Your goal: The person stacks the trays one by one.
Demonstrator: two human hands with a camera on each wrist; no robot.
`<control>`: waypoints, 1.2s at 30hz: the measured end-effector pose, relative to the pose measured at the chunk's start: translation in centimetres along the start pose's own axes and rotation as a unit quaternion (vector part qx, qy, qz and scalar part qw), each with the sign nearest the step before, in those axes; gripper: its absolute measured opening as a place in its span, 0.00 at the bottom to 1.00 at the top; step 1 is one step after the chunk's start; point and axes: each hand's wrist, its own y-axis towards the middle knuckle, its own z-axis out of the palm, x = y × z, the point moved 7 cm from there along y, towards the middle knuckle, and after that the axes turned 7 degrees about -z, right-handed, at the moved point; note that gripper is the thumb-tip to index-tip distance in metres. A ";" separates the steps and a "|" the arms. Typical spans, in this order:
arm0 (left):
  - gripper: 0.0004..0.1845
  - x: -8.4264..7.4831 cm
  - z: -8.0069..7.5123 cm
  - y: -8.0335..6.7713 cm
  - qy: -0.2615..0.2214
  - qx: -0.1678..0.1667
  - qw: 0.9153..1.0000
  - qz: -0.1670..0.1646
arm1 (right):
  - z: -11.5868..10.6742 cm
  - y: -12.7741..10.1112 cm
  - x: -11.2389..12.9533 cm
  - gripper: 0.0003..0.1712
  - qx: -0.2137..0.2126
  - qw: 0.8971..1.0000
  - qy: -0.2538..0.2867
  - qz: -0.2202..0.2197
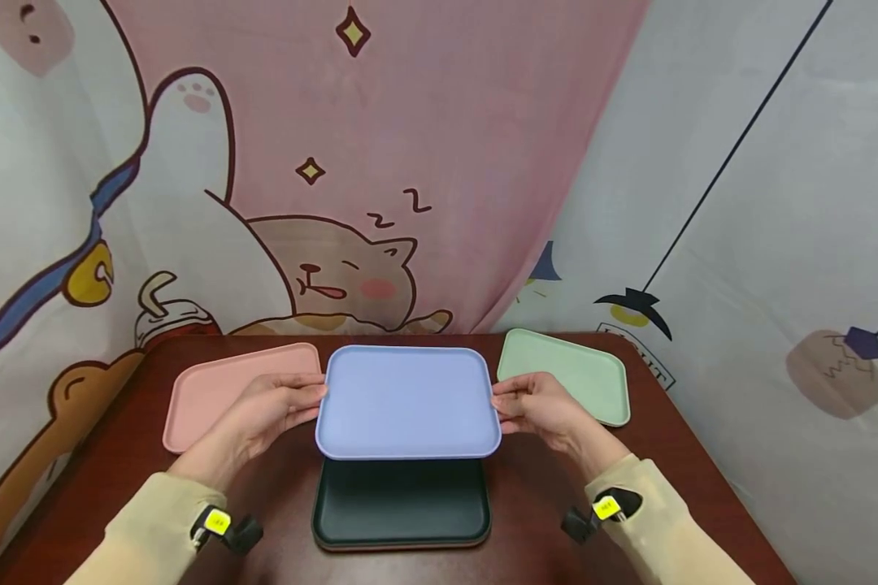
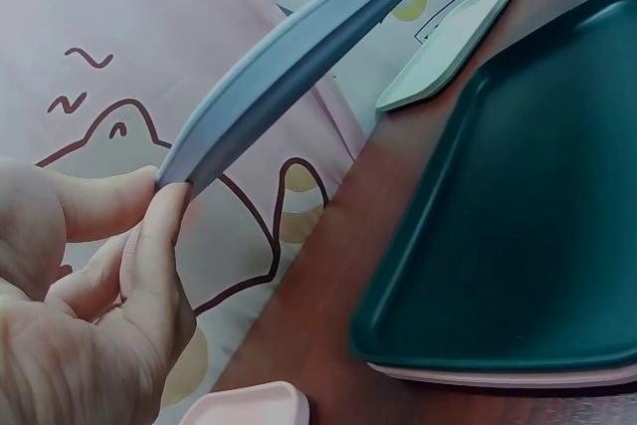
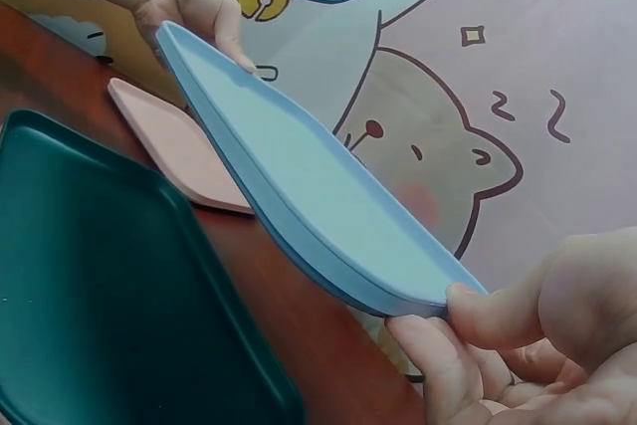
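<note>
pink tray (image 1: 219, 390) left, green tray (image 1: 578, 370) right

held tray (image 1: 407, 400) above stacked trays (image 1: 401, 504), table (image 1: 702, 479)

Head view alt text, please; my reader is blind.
Both hands, left and right, hold a blue tray by its short edges above a dark green tray on a brown table.

Periwinkle-blue tray (image 1: 407, 402), plain, above a dark green tray (image 1: 401, 504) that has a pale pink edge showing beneath it. Left of the blue tray, salmon-pink tray (image 1: 219, 386); right of it, mint-green tray (image 1: 571, 370). Table (image 1: 117, 463) reddish-brown wood. Backdrop (image 1: 380, 162) behind: pink, cartoon sleeping cat, yellow stars. Cream sleeves (image 1: 154, 528).
</note>
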 end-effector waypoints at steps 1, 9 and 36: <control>0.27 0.2 0.0 -0.1 -0.003 -0.003 1.000 -0.002 | 0.0 -0.1 -0.1 0.20 0.000 1.000 0.000 0.001; 0.27 0.7 0.1 -0.9 -0.017 -0.008 1.000 -0.004 | 0.1 -0.5 -0.3 0.20 0.002 1.000 -0.002 -0.003; 0.24 2.6 1.0 -3.7 -0.035 0.002 0.999 -0.007 | 0.7 -3.6 -1.3 0.18 0.035 0.999 0.019 0.008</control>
